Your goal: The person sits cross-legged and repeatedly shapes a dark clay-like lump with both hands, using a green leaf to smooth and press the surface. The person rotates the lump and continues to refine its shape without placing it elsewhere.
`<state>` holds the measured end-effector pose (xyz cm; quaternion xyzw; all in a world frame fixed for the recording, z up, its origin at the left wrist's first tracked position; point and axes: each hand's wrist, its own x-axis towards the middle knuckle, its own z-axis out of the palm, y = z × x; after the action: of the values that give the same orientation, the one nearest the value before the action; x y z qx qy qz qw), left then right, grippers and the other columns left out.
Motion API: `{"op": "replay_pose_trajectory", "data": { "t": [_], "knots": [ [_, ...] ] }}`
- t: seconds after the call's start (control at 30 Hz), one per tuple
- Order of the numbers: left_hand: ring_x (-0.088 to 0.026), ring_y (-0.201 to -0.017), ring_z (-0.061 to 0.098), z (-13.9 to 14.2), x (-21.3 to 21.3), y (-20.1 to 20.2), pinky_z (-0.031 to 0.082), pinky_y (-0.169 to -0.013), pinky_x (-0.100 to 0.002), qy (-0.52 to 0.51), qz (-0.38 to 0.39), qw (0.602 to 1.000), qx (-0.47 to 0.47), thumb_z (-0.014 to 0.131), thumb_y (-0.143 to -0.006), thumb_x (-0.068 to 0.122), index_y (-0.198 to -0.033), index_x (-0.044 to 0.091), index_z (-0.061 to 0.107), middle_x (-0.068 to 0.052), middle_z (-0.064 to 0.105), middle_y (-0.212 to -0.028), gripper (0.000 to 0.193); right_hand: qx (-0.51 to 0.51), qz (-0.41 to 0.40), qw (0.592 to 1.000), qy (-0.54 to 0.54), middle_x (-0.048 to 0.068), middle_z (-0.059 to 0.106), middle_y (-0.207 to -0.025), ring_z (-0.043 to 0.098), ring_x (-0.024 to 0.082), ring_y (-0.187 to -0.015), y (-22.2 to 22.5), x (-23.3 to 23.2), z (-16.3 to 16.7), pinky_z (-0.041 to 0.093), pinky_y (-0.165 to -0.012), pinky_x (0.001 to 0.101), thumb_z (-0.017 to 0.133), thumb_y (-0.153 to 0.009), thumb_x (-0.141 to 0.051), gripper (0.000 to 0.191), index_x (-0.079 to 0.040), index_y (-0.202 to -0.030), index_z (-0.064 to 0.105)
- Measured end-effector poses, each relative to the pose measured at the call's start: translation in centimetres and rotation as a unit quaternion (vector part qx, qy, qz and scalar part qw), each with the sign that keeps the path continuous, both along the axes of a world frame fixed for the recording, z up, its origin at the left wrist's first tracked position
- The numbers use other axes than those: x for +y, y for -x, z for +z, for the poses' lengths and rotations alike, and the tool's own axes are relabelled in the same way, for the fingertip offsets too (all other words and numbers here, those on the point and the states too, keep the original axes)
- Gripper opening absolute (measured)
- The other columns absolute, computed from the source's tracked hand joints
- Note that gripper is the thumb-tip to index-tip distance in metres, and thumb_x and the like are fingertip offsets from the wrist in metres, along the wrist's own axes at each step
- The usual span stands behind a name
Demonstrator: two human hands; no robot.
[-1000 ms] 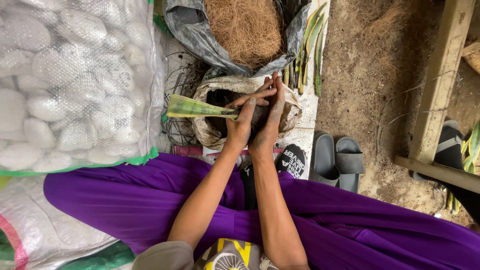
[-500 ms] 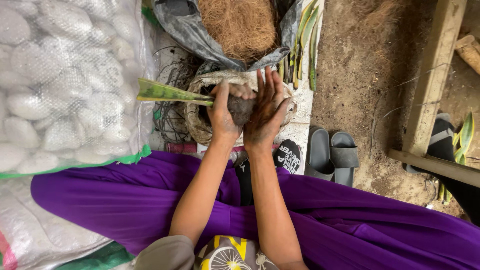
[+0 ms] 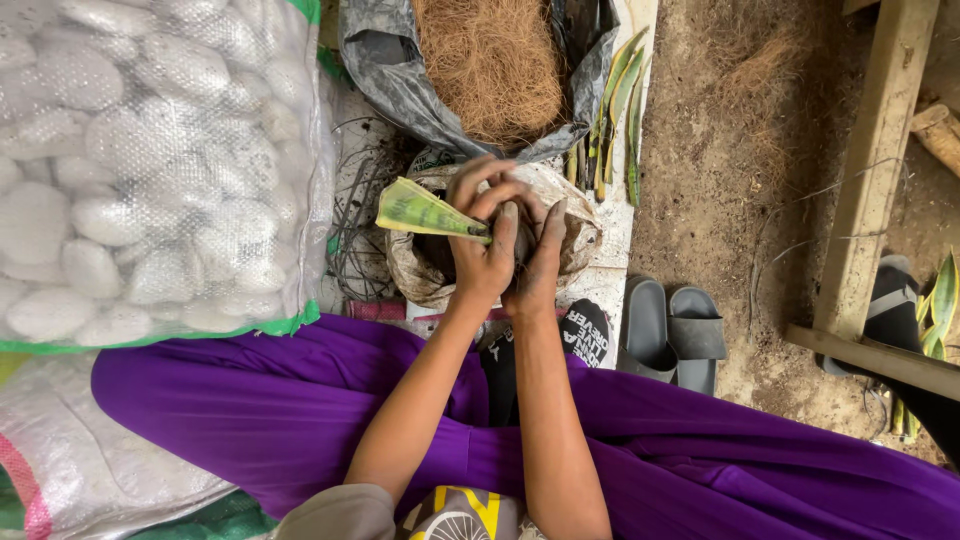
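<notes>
My left hand [image 3: 482,248] and my right hand [image 3: 528,232] are cupped together around a dark lump of soil and fibre above an open pale sack [image 3: 580,235]. A flat green striped leaf cutting [image 3: 418,212] sticks out to the left from between my palms. Both hands press on the lump, fingers curled over its top; the lump itself is mostly hidden. My legs in purple cloth [image 3: 250,410] spread out below the sack.
A grey bag of brown coconut fibre [image 3: 492,62] stands just behind the sack. A large mesh sack of white pebbles [image 3: 150,170] fills the left. More green leaf cuttings [image 3: 618,100] lie to the right of the fibre bag, grey sandals [image 3: 672,335] and a wooden beam [image 3: 872,170] further right.
My hands have closed over the lump, with the fingers curling down over its top. The leaf cutting now points left and slightly upward, closer to the sack.
</notes>
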<state>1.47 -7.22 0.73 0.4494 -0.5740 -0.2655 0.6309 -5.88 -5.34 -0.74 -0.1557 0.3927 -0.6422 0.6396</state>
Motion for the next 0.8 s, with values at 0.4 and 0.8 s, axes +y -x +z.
{"op": "replay_pose_trajectory", "data": {
  "t": [0.4, 0.8],
  "knots": [
    [-0.032, -0.126, 0.058, -0.3, 1.1, -3.9, 0.046, -0.114, -0.051, 0.019, 0.06, 0.998, -0.014, 0.043, -0.1, 0.031, -0.109, 0.003, 0.063, -0.012, 0.059, -0.124, 0.036, 0.257, -0.028, 0.966, 0.028, -0.001, 0.058, -0.075, 0.044, 0.006, -0.065, -3.8, 2.0, 0.1, 0.036, -0.058, 0.0246, 0.052, -0.108, -0.018, 0.035, 0.006, -0.088, 0.068],
    [-0.024, -0.128, 0.058, 0.8, 2.6, -2.8, 0.045, -0.114, -0.039, -0.265, -0.169, 0.865, 0.39, 0.054, -0.109, 0.021, -0.135, 0.003, 0.062, -0.017, 0.06, -0.13, 0.033, 0.465, -0.126, 0.863, 0.15, 0.019, 0.028, -0.172, 0.049, 0.029, -0.149, -4.6, 2.7, 4.4, 0.043, -0.12, 0.0401, 0.048, -0.11, -0.016, 0.035, 0.006, -0.099, 0.072]
  ]
}}
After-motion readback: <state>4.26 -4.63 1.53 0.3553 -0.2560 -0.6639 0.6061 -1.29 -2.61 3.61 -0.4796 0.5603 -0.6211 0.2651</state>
